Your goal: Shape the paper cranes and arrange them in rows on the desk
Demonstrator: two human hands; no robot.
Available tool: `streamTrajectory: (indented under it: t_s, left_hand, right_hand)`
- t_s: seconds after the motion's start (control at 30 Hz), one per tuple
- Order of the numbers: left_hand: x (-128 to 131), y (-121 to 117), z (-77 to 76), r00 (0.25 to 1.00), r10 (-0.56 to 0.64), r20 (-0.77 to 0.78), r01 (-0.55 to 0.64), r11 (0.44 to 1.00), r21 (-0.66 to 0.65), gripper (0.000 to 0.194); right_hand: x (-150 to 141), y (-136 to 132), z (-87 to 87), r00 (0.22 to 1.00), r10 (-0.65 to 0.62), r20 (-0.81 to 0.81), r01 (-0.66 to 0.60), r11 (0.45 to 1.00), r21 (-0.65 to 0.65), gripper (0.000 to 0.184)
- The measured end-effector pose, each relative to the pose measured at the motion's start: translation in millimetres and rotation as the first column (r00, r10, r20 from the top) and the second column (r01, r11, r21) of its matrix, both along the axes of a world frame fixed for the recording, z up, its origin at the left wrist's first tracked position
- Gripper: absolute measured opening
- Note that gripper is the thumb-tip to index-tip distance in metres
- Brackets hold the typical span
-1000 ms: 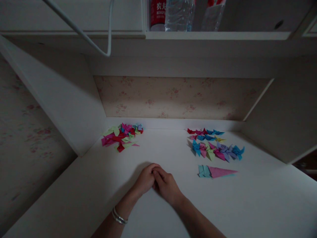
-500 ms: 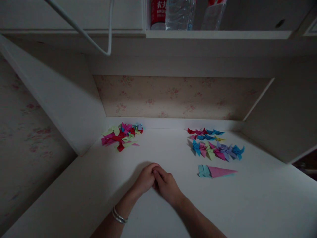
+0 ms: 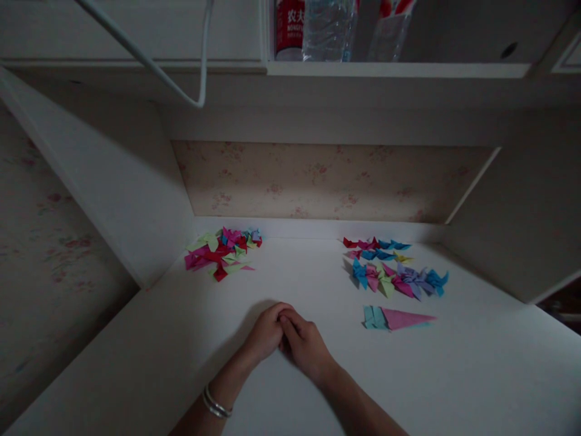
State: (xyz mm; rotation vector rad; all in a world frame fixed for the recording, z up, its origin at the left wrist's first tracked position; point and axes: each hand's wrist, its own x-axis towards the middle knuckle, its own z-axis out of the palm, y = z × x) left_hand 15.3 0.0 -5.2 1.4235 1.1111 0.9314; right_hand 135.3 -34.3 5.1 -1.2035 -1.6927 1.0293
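Note:
My left hand (image 3: 263, 332) and my right hand (image 3: 305, 344) are clasped together above the white desktop, fingers folded into each other. Both are closed, and no object shows between them; the inside of the clasp is hidden. Silver bangles (image 3: 216, 402) circle my left wrist. To the right lies a flat folded paper piece (image 3: 408, 318), pink with a pale teal end. Behind it are a row of folded paper figures (image 3: 399, 280) in blue, pink, green and lilac, and smaller folded pieces (image 3: 376, 247). A heap of coloured folded paper (image 3: 224, 251) lies at the back left.
The white desk (image 3: 290, 399) is enclosed by a left side panel (image 3: 104, 169), a right panel (image 3: 521, 206) and a floral back wall (image 3: 318, 181). Overhead, a shelf (image 3: 399, 69) holds plastic bottles (image 3: 329, 30) and a red-labelled container (image 3: 289, 27). A white cable (image 3: 149, 63) hangs at the upper left.
The whole view has shifted slightly, with the scene sitting a little lower in the picture. My hands stay clasped in the same place, and the paper pieces have not moved.

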Motion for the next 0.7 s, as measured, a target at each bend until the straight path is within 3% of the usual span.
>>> streamTrajectory:
  t_s: [0.23,0.5,0.7]
  left_hand:
    - [-0.1,0.7,-6.0,1.000,-0.006,-0.007,0.005,0.999,-0.032,0.034]
    - [-0.6,0.4,1.1,1.000,-0.006,0.007,0.005,0.997,0.074,0.035]
    - [-0.8,0.4,-1.5,1.000,-0.009,0.004,0.009,1.000,0.001,0.035]
  right_hand:
    - [0.0,-0.2,1.1,1.000,0.000,-0.015,0.000,1.000,-0.002,0.034]
    - [0.7,0.9,-0.2,1.000,-0.001,-0.002,0.001,1.000,0.007,0.035]
    - [0.3,1.4,-0.4,1.000,0.010,-0.020,-0.010,1.000,-0.003,0.034]
